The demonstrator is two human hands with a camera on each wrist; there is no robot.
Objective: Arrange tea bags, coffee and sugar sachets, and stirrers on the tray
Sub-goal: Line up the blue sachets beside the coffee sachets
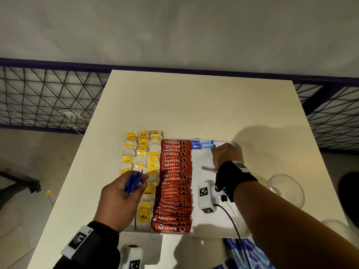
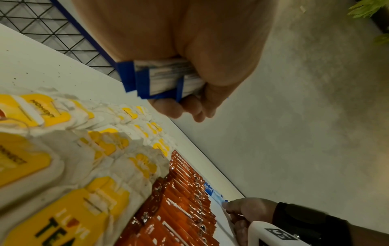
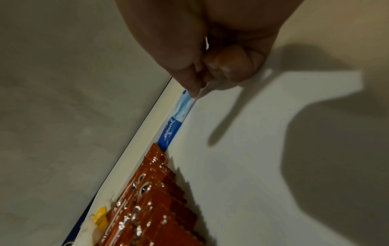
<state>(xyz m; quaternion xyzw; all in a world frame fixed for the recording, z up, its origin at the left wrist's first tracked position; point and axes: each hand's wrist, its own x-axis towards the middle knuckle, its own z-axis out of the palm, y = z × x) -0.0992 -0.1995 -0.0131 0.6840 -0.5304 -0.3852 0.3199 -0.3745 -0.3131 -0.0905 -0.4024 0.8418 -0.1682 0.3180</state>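
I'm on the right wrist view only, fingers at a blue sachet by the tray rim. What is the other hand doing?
Observer: The left hand grips a bundle of blue sachets above the tea bags.
Operator: How many blue ones are down?
Observer: Two Equal sachets lie side by side at the far edge of the tray, right of the coffee sachets; the right hand pinches the nearer sachet.
Operator: Any more stock?
Observer: Yes, loose blue sachets lie on the table on the near side of the tray.
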